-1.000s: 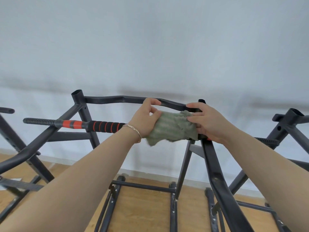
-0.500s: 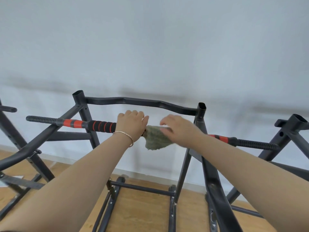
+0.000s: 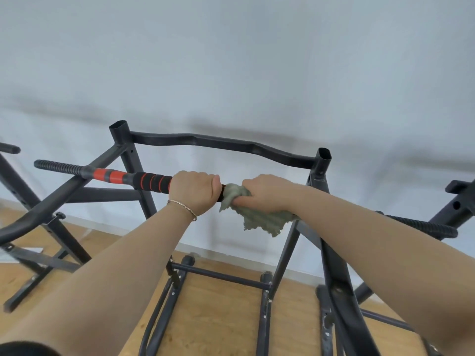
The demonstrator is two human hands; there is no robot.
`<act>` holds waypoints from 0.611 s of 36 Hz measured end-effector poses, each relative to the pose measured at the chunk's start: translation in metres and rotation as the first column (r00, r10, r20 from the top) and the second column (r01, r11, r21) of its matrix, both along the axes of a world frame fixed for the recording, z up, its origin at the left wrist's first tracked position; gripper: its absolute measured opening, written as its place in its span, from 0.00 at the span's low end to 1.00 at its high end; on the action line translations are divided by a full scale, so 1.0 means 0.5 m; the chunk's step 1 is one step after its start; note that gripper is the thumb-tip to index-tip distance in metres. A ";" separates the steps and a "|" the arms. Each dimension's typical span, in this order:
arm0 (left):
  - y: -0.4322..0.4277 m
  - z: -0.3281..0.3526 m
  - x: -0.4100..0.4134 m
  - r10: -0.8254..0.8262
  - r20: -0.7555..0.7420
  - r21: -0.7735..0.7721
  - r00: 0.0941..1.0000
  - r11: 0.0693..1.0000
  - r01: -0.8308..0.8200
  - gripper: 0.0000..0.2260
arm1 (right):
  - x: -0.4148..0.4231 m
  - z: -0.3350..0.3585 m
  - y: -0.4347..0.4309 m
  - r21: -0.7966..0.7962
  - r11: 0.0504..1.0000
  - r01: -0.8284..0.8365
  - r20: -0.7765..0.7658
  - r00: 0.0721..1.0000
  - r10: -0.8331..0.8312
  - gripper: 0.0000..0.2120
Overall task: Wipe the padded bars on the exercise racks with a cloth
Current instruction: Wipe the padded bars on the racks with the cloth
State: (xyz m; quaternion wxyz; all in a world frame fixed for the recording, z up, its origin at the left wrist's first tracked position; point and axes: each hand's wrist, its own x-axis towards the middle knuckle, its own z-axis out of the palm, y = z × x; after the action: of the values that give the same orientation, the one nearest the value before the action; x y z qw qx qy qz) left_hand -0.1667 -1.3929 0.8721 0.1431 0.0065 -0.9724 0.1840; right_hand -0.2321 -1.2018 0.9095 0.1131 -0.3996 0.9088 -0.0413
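A black and red padded bar (image 3: pixel 128 177) runs across the near side of a black exercise rack (image 3: pixel 218 144). My left hand (image 3: pixel 193 191) grips this bar from above, fingers curled round it. Just to its right my right hand (image 3: pixel 267 194) holds a grey-green cloth (image 3: pixel 257 214) wrapped round the same bar; a loose flap of cloth hangs below. The two hands are almost touching. The bar's right end (image 3: pixel 421 226) shows past my right forearm; the stretch under my hands is hidden.
More black rack frames stand at the left (image 3: pixel 30 217) and the right (image 3: pixel 455 201). A wavy black top bar (image 3: pixel 218 144) spans the rack's far side before a pale wall. Rack feet and crossbars rest on the wooden floor (image 3: pixel 218 317) below.
My left hand left the cloth and took hold of the padded bar. My right hand bunched the cloth round the bar and slid it left, next to my left hand.
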 end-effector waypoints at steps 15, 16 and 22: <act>-0.101 0.074 -0.026 -0.006 0.435 0.290 0.901 0.948 -0.134 0.15 | 0.053 -0.036 -0.002 0.103 0.993 -0.056 -0.498 0.862 0.100 0.30; -0.100 0.076 -0.026 -0.010 0.470 0.364 0.883 0.913 -0.183 0.21 | 0.051 -0.045 -0.004 0.103 0.991 -0.081 -0.531 0.839 0.124 0.30; -0.107 0.061 -0.009 -0.128 0.376 -0.020 0.918 0.989 0.147 0.10 | 0.044 -0.004 -0.024 0.034 0.997 0.063 -0.123 0.991 -0.059 0.23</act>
State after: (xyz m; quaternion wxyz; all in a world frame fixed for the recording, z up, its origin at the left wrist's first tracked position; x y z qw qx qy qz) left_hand -0.1710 -1.4465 0.9026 -0.0320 -0.1004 -0.9752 0.1945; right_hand -0.2103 -1.2136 0.9075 0.0638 -0.3712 0.9264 -0.0032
